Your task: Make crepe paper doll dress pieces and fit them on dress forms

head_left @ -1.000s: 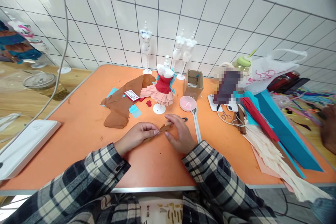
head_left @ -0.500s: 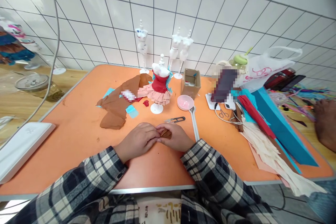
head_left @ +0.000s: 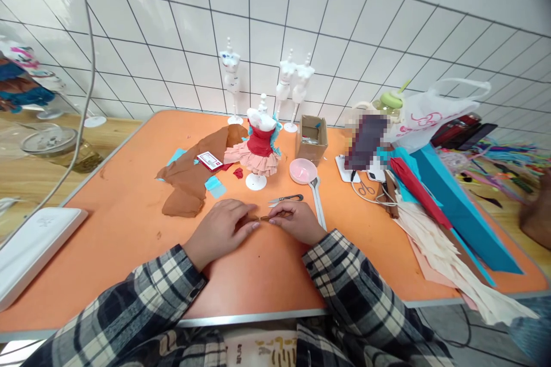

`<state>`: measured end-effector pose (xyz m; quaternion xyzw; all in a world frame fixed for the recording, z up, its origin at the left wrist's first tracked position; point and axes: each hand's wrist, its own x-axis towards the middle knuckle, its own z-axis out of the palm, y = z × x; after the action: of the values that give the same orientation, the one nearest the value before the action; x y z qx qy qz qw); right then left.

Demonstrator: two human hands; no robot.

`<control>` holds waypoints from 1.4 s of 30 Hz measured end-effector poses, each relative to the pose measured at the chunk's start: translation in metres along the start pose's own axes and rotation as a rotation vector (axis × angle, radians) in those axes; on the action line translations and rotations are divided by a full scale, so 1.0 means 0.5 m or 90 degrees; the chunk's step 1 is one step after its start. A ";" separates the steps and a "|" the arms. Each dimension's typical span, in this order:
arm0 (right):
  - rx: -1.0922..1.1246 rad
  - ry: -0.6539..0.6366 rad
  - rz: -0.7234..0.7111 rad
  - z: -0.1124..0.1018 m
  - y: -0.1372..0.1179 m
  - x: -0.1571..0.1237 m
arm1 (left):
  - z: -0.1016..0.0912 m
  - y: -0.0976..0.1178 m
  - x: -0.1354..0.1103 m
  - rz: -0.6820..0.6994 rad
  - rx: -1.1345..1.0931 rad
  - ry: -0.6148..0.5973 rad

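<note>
Small brown cloth (head_left: 266, 218) looks light and soft, best pinched by its ends; my right grip (head_left: 302, 222) clamps it, my left grip (head_left: 221, 233) I cannot tell.

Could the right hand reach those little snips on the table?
Probably yes: the snips lie just beyond the right hand, with nothing visible on top of them, though that hand appears to hold a small brown fabric piece.
</note>
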<state>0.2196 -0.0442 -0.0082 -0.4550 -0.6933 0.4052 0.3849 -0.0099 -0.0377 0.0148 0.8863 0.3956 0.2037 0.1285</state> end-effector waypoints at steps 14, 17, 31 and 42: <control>-0.046 0.020 -0.116 0.032 -0.029 -0.017 | 0.004 0.014 -0.003 0.051 0.057 -0.009; -0.085 -0.051 -0.155 0.030 -0.024 -0.014 | 0.007 0.007 -0.003 0.031 -0.005 -0.037; -0.007 -0.015 -0.054 0.033 -0.029 -0.010 | -0.004 0.023 -0.002 0.041 -0.096 -0.097; -0.143 -0.025 -0.221 0.047 -0.036 -0.020 | -0.004 0.010 -0.004 0.023 -0.213 -0.192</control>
<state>0.1954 -0.0632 -0.0024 -0.3608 -0.8094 0.2615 0.3825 -0.0087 -0.0425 0.0180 0.8799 0.3167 0.1337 0.3281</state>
